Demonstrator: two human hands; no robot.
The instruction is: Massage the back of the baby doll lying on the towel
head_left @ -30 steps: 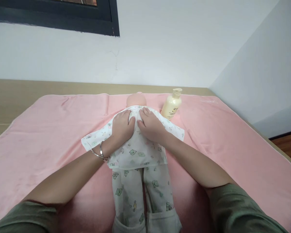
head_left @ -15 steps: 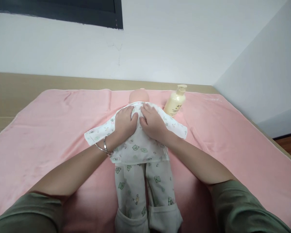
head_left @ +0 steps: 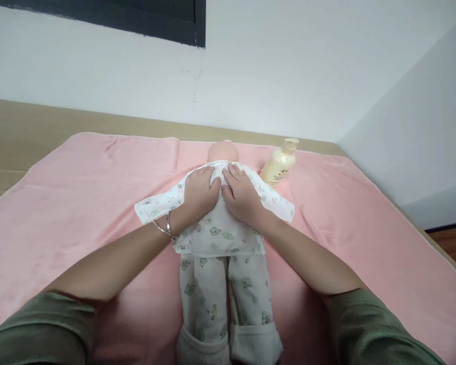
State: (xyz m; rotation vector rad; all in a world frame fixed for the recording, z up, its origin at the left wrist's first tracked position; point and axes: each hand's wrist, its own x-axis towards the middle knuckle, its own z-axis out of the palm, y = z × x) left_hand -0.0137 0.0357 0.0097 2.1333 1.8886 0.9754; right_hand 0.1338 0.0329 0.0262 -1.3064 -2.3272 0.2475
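A baby doll (head_left: 223, 151) in a white printed top (head_left: 220, 238) and matching trousers (head_left: 249, 289) lies stretched out, its head toward the wall. Flat on the upper part of the top rests my left hand (head_left: 200, 188), fingers extended, with silver bangles at the wrist. Beside it my right hand (head_left: 242, 195) lies flat on the same cloth, its fingers spread slightly. The two thumbs are close together near the middle of the doll's body. The doll's sleeves reach out to both sides, and its own hands are hidden.
Beneath the doll spreads a pink blanket (head_left: 110, 203) on a light wooden surface (head_left: 26, 119). To the doll's right, a pale yellow pump bottle (head_left: 279, 165) leans at a tilt. A white wall (head_left: 269, 81) rises behind, with a dark frame (head_left: 163, 25) upper left.
The camera view has tilted and shifted slightly. Both hands stay flat on the doll's top with hardly any visible movement.
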